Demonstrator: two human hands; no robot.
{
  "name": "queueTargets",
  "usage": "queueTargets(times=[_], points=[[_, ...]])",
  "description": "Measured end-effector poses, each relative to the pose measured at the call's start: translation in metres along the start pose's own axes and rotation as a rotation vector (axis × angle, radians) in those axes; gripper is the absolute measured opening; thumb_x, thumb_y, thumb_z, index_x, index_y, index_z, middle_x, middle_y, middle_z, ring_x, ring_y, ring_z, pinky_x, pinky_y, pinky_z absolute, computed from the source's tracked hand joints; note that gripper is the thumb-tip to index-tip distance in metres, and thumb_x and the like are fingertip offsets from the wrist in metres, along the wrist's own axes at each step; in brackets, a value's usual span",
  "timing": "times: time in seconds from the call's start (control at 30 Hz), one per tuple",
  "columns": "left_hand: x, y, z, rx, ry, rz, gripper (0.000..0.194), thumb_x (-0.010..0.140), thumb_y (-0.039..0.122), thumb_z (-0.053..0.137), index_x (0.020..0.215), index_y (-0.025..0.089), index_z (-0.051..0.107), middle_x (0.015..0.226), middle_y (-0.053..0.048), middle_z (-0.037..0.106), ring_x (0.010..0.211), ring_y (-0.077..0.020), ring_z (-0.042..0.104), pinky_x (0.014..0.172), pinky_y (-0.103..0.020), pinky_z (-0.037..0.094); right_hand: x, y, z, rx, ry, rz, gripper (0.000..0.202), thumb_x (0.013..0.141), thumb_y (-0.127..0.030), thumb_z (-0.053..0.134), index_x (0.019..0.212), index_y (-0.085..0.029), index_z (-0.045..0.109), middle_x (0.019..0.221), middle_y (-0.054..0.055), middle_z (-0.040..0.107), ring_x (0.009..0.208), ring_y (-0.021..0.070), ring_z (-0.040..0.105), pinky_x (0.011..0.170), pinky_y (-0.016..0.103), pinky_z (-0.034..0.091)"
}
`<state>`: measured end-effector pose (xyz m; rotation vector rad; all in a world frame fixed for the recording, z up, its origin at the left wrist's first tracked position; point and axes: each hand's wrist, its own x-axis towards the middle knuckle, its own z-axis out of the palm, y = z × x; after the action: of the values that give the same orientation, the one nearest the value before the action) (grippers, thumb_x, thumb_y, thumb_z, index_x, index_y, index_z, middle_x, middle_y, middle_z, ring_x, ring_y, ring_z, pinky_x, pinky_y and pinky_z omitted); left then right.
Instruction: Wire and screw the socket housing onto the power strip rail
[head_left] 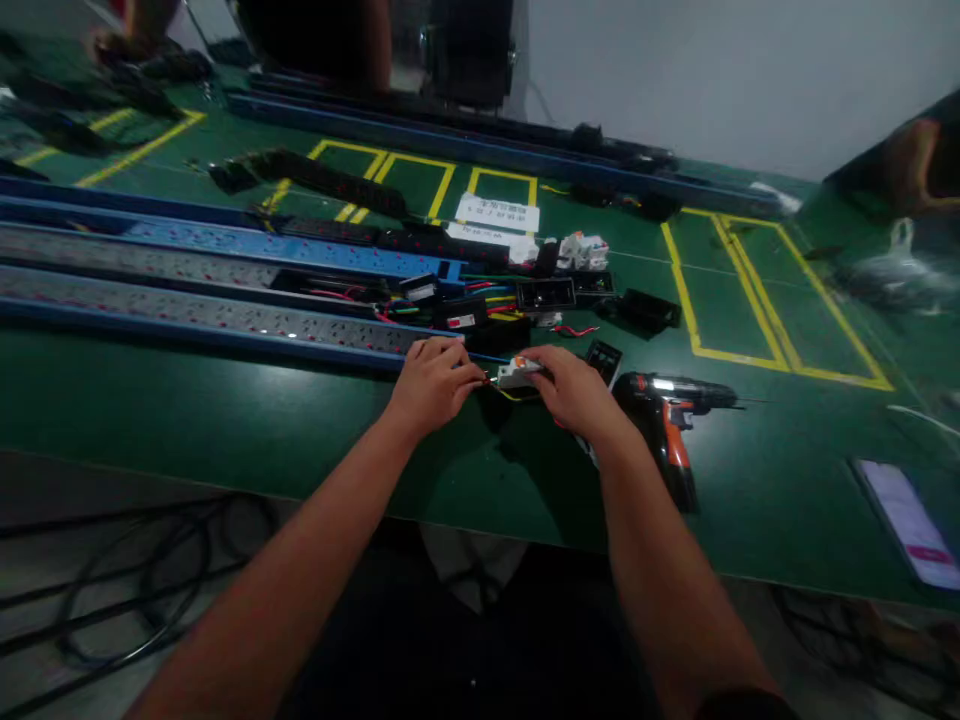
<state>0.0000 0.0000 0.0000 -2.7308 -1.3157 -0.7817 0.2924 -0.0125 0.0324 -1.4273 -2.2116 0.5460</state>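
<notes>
Seemingly for steadiness, my right hand (574, 390) grips the block (517, 373) while my left hand (433, 385) pinches the wire (492, 380) beside it. Just rightward lies the drill (675, 394), presumably handy.

Head view, facing forward-down over green table (225, 420).

Left grip (433, 384) and right grip (571, 390) pinch near each other
</notes>
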Motion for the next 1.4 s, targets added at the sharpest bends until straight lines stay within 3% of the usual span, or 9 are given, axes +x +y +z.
queueTargets(times=[0.2, 0.63, 0.7, 0.9, 1.0, 1.1, 1.2, 1.3, 1.4], points=[[0.002, 0.005, -0.003, -0.007, -0.031, -0.039, 0.016, 0.107, 0.021, 0.083, 0.109, 0.035, 0.090, 0.119, -0.008, 0.084, 0.137, -0.0392, 0.067, 0.108, -0.063, 0.051, 0.003, -0.004, -0.003, 0.046, -0.006, -0.019, 0.038, 0.112, -0.013, 0.066, 0.143, -0.031, 0.079, 0.146, 0.006, 0.082, 0.141, 0.0308, 0.075, 0.128, 0.055, 0.059], [0.002, 0.003, -0.005, -0.078, -0.056, -0.079, 0.019, 0.104, 0.019, 0.080, 0.111, 0.034, 0.089, 0.124, -0.007, 0.087, 0.146, -0.0406, 0.063, 0.117, -0.065, 0.046, 0.007, -0.017, 0.002, 0.026, -0.041, -0.045, 0.039, 0.111, -0.011, 0.063, 0.146, -0.024, 0.076, 0.148, 0.010, 0.081, 0.141, 0.0303, 0.073, 0.127, 0.049, 0.056], [0.001, 0.004, -0.007, -0.090, -0.066, -0.105, 0.020, 0.102, 0.021, 0.081, 0.117, 0.034, 0.088, 0.130, -0.007, 0.086, 0.149, -0.0418, 0.061, 0.121, -0.066, 0.045, 0.006, -0.018, 0.003, 0.010, -0.038, -0.038, 0.040, 0.111, -0.012, 0.063, 0.147, -0.025, 0.076, 0.149, 0.009, 0.081, 0.140, 0.0307, 0.072, 0.125, 0.049, 0.055], [0.006, 0.015, -0.007, -0.082, -0.104, -0.179, 0.051, 0.094, 0.031, 0.091, 0.143, 0.034, 0.078, 0.140, -0.010, 0.082, 0.150, -0.0468, 0.058, 0.123, -0.067, 0.042, 0.005, -0.023, 0.009, -0.090, -0.017, -0.048, 0.043, 0.109, -0.014, 0.063, 0.150, -0.025, 0.075, 0.144, 0.010, 0.082, 0.134, 0.0340, 0.071, 0.125, 0.053, 0.047], [0.011, 0.021, 0.002, -0.065, -0.106, -0.166, 0.037, 0.098, 0.029, 0.083, 0.134, 0.032, 0.080, 0.129, -0.011, 0.082, 0.137, -0.0446, 0.064, 0.122, -0.068, 0.041, 0.005, -0.029, 0.012, -0.155, 0.008, -0.062, 0.044, 0.109, -0.017, 0.065, 0.152, -0.023, 0.075, 0.139, 0.013, 0.083, 0.135, 0.0365, 0.068, 0.127, 0.057, 0.041], [0.014, 0.023, 0.011, -0.042, -0.090, -0.154, 0.022, 0.102, 0.032, 0.076, 0.124, 0.029, 0.081, 0.120, -0.012, 0.081, 0.126, -0.0423, 0.067, 0.120, -0.067, 0.040, -0.003, -0.036, 0.004, -0.197, 0.052, -0.082, 0.049, 0.110, -0.023, 0.069, 0.159, -0.022, 0.072, 0.152, 0.015, 0.077, 0.145, 0.0381, 0.061, 0.131, 0.058, 0.038], [0.015, 0.023, 0.014, -0.033, -0.084, -0.142, 0.020, 0.106, 0.037, 0.073, 0.123, 0.028, 0.079, 0.122, -0.013, 0.081, 0.123, -0.0413, 0.067, 0.117, -0.065, 0.041, -0.030, -0.036, -0.021, -0.258, 0.223, 0.050, 0.053, 0.113, -0.035, 0.068, 0.165, -0.025, 0.067, 0.163, 0.016, 0.069, 0.151, 0.0410, 0.056, 0.130, 0.061, 0.040], [0.015, 0.020, 0.016, -0.019, -0.083, -0.132, 0.019, 0.109, 0.041, 0.070, 0.123, 0.030, 0.078, 0.122, -0.012, 0.082, 0.121, -0.0408, 0.068, 0.116, -0.063, 0.041, -0.071, -0.025, -0.045, -0.355, 0.412, 0.393, 0.059, 0.111, -0.044, 0.071, 0.165, -0.021, 0.065, 0.159, 0.023, 0.064, 0.147, 0.0462, 0.056, 0.124, 0.066, 0.046], [0.015, 0.017, 0.020, 0.006, -0.075, -0.113, 0.022, 0.112, 0.046, 0.068, 0.123, 0.029, 0.078, 0.120, -0.012, 0.082, 0.120, -0.0403, 0.068, 0.115, -0.062, 0.041, -0.108, -0.009, -0.054, -0.437, 0.358, 0.700, 0.074, 0.103, -0.049, 0.084, 0.164, -0.013, 0.061, 0.159, 0.030, 0.057, 0.147, 0.0499, 0.056, 0.122, 0.066, 0.049]])
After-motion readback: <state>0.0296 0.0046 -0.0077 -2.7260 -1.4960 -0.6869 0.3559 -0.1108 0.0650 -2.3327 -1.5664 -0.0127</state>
